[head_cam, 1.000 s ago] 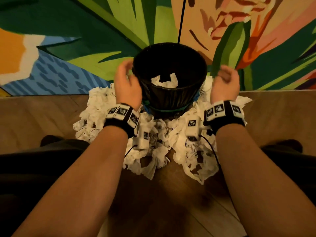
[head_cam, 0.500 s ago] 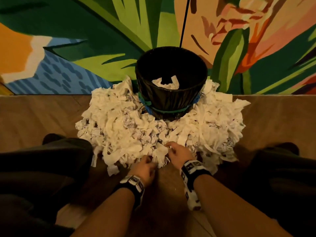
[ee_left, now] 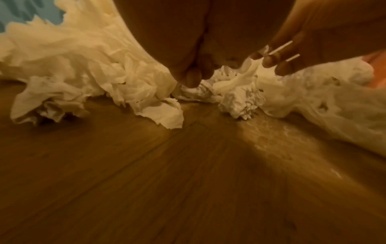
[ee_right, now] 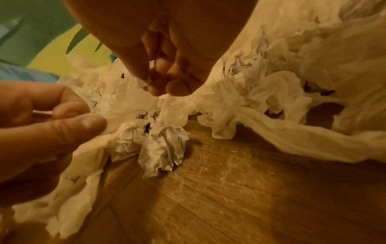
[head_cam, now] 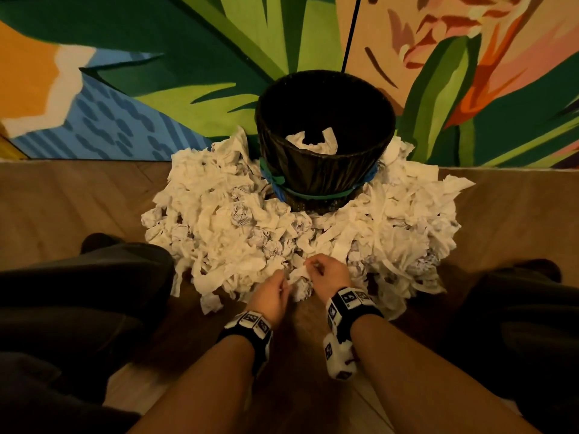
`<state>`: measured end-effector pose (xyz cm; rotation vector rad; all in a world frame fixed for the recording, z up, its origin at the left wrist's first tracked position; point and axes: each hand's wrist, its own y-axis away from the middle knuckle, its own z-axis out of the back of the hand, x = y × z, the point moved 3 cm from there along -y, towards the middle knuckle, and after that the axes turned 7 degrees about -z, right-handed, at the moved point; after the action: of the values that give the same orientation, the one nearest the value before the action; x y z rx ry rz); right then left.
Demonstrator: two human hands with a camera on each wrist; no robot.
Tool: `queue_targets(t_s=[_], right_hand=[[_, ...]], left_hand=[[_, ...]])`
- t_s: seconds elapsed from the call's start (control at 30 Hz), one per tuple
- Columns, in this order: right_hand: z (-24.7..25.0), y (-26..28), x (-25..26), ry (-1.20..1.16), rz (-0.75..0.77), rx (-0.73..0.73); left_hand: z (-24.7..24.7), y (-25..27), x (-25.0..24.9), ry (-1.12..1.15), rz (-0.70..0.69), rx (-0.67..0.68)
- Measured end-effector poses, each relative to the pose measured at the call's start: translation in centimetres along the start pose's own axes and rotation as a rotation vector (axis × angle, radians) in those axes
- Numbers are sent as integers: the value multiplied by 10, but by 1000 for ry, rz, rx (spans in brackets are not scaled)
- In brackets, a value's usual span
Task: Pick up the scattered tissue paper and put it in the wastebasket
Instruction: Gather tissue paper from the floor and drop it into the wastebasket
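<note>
A black wastebasket [head_cam: 326, 173] stands against the wall with some tissue [head_cam: 313, 140] inside. A thick heap of white tissue paper [head_cam: 219, 220] rings its base on the wooden floor. Both hands are down at the heap's near edge, close together. My left hand [head_cam: 283, 285] [ee_left: 194, 79] has its fingertips bunched on tissue, and in the right wrist view its thumb and forefinger [ee_right: 92, 118] pinch a strip. My right hand [head_cam: 310, 266] [ee_right: 165, 89] pinches tissue just above a crumpled paper ball [ee_right: 165, 148]. The ball also shows in the left wrist view [ee_left: 240, 102].
A painted mural wall [head_cam: 156, 73] rises right behind the basket, with a thin black cable [head_cam: 349, 36] running up it. My legs in dark trousers [head_cam: 78, 292] [head_cam: 517, 324] flank the heap. Bare wooden floor [head_cam: 297, 355] lies between them.
One second ago both hands were up beside the basket's rim. They dropped to the near edge of the heap and now pinch tissue there, slightly further forward than half a second ago.
</note>
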<state>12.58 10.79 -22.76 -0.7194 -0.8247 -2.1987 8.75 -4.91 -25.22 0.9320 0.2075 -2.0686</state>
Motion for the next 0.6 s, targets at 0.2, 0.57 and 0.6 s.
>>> queue_targets(t_s=[0.2,0.57,0.6], right_hand=[[14,-1,14,-207,4,-22],[-18,21,-9,633,277,335],[-24,25,-15,673,285,348]], left_hand=[[27,-8,-6,112,128,-226],[43,7,19,89,146,-395],[43,8,22,97,175,-394]])
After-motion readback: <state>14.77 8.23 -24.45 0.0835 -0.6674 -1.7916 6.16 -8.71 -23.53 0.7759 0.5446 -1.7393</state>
